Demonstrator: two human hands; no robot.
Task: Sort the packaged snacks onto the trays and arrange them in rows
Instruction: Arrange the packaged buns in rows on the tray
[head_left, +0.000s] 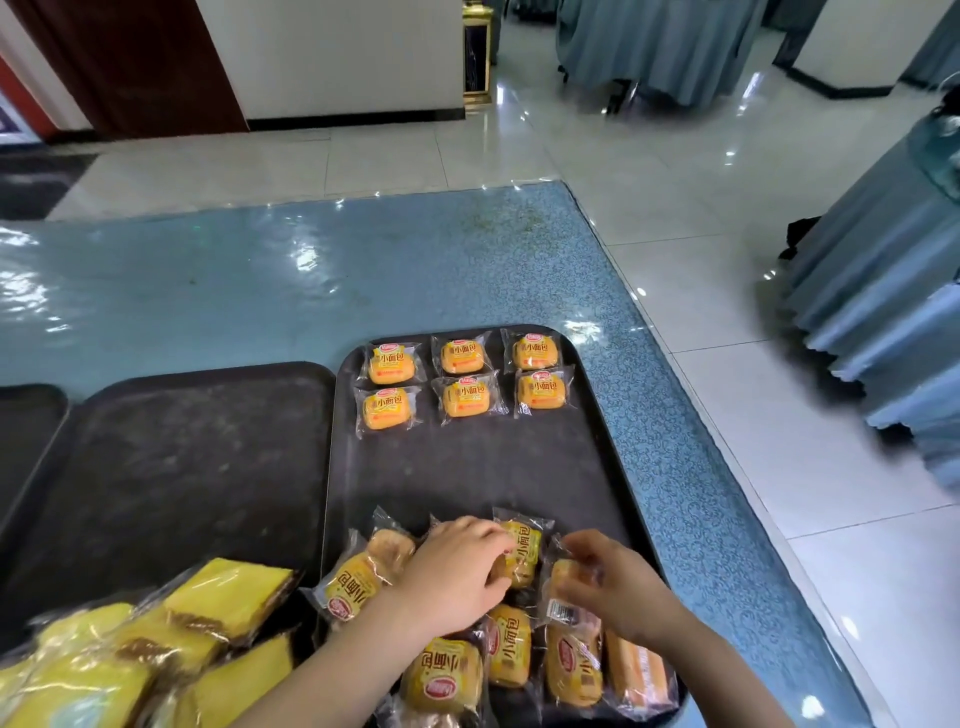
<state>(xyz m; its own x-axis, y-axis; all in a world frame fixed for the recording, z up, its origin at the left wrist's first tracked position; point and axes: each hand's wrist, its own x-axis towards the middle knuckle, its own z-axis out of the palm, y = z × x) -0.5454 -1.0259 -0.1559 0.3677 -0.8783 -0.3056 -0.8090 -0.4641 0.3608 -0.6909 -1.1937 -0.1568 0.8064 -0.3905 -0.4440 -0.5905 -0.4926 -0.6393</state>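
left of the hands, yellow cake slices (156, 644) in clear wrap lie piled on the near end of the middle tray (171, 467). the left hand (457, 571) is curled down over loose small bread packets (452, 670) heaped on the right tray (467, 467), fingers closing round one. just right of it the right hand (613, 587) pinches another packet (566, 592) between thumb and fingers. well beyond both hands, six packets (462, 374) sit in two neat rows. the trays rest on the blue worktop (260, 280).

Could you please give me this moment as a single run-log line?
stage: sorting | left hand: grasping clear-wrapped orange bread packet | right hand: holding another bread packet | dark plastic tray: two rows of three done
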